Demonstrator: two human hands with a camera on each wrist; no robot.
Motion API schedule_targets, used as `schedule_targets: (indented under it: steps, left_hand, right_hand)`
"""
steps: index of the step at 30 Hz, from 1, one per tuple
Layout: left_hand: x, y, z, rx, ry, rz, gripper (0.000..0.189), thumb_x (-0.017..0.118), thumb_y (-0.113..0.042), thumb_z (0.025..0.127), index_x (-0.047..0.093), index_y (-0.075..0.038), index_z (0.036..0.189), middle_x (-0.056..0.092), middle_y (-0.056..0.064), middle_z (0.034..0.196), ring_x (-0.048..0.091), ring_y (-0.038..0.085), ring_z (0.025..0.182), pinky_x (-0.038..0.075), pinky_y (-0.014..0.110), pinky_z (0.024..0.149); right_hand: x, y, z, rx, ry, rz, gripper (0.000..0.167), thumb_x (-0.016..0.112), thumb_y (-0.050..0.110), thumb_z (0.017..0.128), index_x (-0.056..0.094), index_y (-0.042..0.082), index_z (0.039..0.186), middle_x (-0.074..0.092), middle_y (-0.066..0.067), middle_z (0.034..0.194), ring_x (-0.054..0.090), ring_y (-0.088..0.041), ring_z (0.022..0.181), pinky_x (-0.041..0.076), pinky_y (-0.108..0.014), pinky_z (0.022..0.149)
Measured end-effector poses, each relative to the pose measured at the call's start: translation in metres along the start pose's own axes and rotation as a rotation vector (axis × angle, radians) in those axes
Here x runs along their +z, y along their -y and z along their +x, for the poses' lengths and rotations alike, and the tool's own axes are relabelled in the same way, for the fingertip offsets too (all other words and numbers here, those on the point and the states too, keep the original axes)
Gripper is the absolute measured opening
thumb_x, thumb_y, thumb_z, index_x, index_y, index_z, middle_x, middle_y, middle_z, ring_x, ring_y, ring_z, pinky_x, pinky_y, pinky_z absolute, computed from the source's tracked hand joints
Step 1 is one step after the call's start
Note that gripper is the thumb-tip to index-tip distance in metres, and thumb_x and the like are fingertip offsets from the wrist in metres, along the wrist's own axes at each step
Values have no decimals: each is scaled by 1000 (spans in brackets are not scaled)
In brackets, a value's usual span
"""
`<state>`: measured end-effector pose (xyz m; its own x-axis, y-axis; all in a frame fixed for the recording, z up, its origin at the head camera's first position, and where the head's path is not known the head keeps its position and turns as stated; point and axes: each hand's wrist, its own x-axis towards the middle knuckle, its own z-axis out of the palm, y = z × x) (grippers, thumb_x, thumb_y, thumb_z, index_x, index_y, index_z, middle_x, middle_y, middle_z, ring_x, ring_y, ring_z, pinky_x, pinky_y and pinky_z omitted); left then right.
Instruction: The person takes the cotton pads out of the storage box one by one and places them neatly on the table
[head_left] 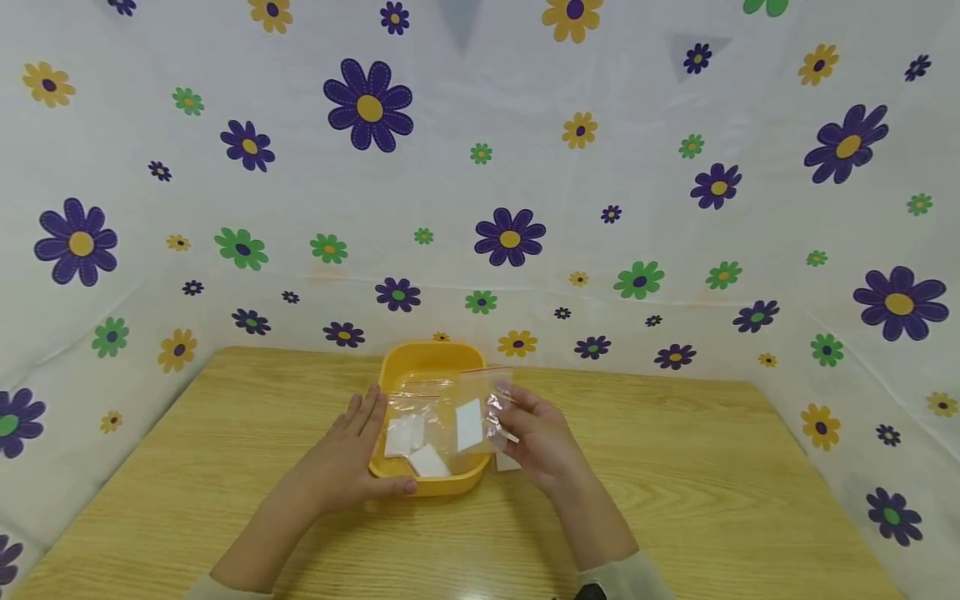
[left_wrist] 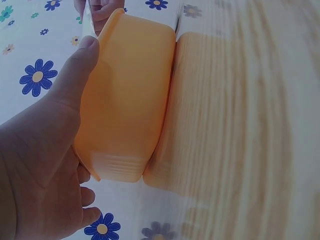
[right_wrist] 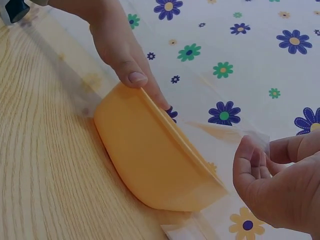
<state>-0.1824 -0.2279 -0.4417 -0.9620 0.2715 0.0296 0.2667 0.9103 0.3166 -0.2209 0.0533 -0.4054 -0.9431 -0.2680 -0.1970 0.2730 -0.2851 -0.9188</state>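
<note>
A yellow plastic basin [head_left: 435, 487] stands on the table, holding clear zip bags with white square pieces [head_left: 429, 461] in them. My left hand [head_left: 341, 462] rests at its near left corner, fingers straight along the left side and thumb along the front rim. The left wrist view shows this thumb [left_wrist: 80, 65] on the rim. Over the basin's right side, my right hand [head_left: 543, 437] pinches a clear zip bag [head_left: 480, 379] with a red seal line and a white piece [head_left: 469, 425] showing in it. The right wrist view shows the right hand's bent fingers [right_wrist: 247, 162].
Another white piece [head_left: 507, 461] lies on the table by the basin's right side, partly hidden by the right hand. The wood-grain table [head_left: 675, 483] extends on both sides. A white cloth [head_left: 450, 183] with printed flowers hangs behind and at the sides.
</note>
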Motion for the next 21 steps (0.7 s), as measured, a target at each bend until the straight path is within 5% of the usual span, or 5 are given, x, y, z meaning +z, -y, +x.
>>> schedule_targets:
  steps: [21]
  left_hand:
    - [3,0,2,-29,20,9,137,51,-93,68,8,-1,159,-1,17,167,5,43,152,17,58,121]
  right_hand:
    - [-22,4,-7,9,-37,-4,45,55,2,100,51,7,145,62,-6,122,62,-14,97,57,-25,81]
